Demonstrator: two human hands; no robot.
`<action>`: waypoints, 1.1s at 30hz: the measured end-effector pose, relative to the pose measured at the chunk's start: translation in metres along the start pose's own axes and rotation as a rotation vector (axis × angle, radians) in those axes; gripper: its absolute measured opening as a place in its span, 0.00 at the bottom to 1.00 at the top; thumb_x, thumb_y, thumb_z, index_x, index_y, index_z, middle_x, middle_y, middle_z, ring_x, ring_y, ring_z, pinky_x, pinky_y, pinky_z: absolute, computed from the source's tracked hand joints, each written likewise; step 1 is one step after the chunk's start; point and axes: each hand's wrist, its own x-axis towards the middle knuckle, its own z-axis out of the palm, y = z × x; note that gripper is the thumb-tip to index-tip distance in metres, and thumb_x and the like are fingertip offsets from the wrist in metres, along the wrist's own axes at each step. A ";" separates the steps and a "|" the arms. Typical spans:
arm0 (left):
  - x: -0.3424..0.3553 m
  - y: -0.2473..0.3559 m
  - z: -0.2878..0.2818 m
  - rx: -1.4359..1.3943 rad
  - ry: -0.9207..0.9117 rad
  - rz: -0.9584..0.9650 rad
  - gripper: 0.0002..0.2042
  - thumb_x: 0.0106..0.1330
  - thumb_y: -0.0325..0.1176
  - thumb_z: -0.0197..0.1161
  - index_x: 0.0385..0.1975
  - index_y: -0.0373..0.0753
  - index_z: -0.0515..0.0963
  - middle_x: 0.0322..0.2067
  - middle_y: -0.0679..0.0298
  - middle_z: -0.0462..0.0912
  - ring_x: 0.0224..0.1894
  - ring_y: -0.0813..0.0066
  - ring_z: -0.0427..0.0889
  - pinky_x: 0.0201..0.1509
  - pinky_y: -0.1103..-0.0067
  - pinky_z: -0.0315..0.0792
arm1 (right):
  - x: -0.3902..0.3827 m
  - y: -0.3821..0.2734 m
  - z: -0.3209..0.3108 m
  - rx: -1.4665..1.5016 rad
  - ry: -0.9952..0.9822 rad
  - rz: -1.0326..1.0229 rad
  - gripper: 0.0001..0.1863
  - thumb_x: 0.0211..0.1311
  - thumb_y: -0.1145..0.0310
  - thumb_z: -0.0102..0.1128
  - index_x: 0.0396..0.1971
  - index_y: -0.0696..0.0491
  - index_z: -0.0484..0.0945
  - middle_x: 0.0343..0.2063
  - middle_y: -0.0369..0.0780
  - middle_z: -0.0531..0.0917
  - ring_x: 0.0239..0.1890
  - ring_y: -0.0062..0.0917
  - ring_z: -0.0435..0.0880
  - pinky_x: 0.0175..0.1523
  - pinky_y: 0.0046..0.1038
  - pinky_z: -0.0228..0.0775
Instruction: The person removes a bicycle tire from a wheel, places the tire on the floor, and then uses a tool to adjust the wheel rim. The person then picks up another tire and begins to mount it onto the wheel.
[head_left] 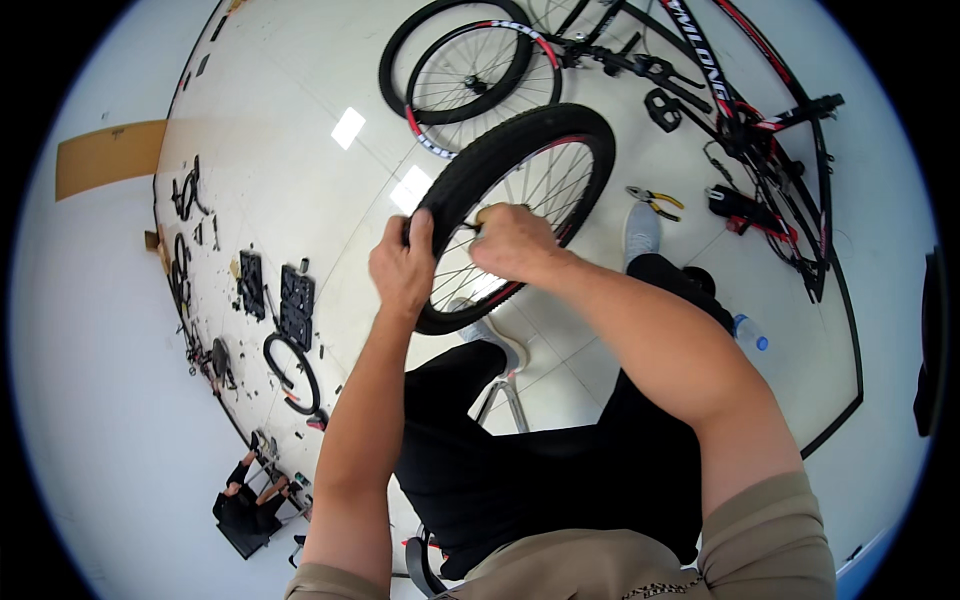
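Note:
A bicycle wheel with a black knobbly tyre and a red-striped rim stands upright in front of my knees. My left hand grips the tyre on its left edge. My right hand is closed over the rim just right of it, holding a small tool with a yellowish handle against the tyre bead. Spokes show behind both hands.
A second wheel and a loose tyre lie beyond. A black and red bicycle frame lies at the right, with pliers, a pedal and a water bottle nearby. Parts and tools are strewn at the left.

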 end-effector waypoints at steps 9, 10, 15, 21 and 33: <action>-0.012 0.002 -0.007 0.062 -0.041 0.120 0.34 0.52 0.67 0.71 0.32 0.35 0.78 0.20 0.55 0.81 0.27 0.56 0.83 0.36 0.66 0.75 | -0.015 -0.006 -0.018 -0.068 -0.195 0.095 0.18 0.50 0.69 0.58 0.40 0.63 0.84 0.42 0.56 0.85 0.49 0.47 0.85 0.55 0.40 0.76; -0.013 -0.001 -0.007 0.039 -0.055 0.118 0.33 0.51 0.66 0.72 0.32 0.35 0.78 0.19 0.56 0.81 0.26 0.57 0.83 0.35 0.67 0.75 | -0.019 -0.006 -0.018 -0.083 -0.195 0.104 0.19 0.50 0.69 0.58 0.40 0.63 0.84 0.43 0.56 0.85 0.50 0.47 0.85 0.56 0.40 0.76; -0.021 -0.006 -0.004 -0.102 -0.076 0.129 0.29 0.54 0.58 0.75 0.28 0.32 0.79 0.18 0.57 0.80 0.22 0.69 0.77 0.30 0.72 0.74 | -0.032 0.010 -0.007 -0.083 -0.176 0.118 0.19 0.52 0.69 0.56 0.42 0.63 0.83 0.46 0.55 0.84 0.51 0.49 0.84 0.56 0.42 0.76; -0.020 -0.004 0.003 -0.086 -0.070 0.230 0.31 0.54 0.63 0.72 0.24 0.34 0.79 0.15 0.51 0.78 0.21 0.49 0.80 0.28 0.64 0.75 | -0.049 0.030 -0.008 -0.173 -0.172 0.218 0.19 0.53 0.67 0.58 0.43 0.60 0.84 0.46 0.54 0.84 0.52 0.46 0.83 0.57 0.39 0.75; -0.043 -0.025 -0.003 -0.113 -0.187 0.376 0.34 0.50 0.70 0.68 0.25 0.37 0.80 0.16 0.53 0.80 0.23 0.49 0.83 0.32 0.64 0.78 | -0.066 0.021 -0.082 -0.552 0.322 -0.710 0.25 0.55 0.66 0.72 0.54 0.52 0.80 0.52 0.42 0.83 0.57 0.39 0.78 0.65 0.41 0.63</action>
